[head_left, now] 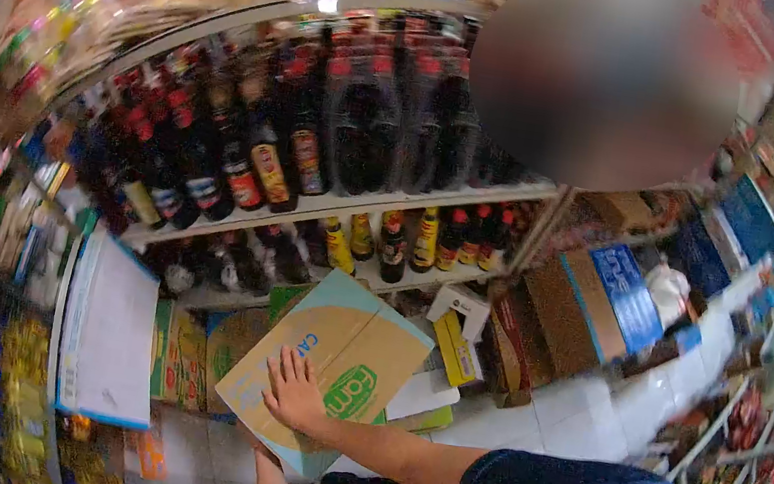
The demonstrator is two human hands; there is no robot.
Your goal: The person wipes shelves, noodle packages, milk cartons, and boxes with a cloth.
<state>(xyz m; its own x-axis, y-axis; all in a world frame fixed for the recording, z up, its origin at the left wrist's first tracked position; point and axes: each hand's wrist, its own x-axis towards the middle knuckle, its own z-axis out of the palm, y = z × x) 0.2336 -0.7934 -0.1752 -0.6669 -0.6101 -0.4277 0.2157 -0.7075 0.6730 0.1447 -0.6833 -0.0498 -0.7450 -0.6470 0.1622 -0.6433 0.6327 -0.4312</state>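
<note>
A flat-looking cardboard box [338, 361] in brown and light blue, with green and blue print, is tilted in front of the lower shelf. My right hand [295, 392] lies on its upper face with the fingers spread. My left forearm reaches up to the box's lower left edge, and the fingers of that hand are hidden beneath it. Further cardboard pieces [186, 357] stand behind and to the left of the box.
Shelves [343, 203] of dark bottles run across the front. A large white panel with blue edges [112, 330] stands at the left. Cartons [569, 306] stand on the tiled floor [572, 413] at the right. A blurred area covers the upper right.
</note>
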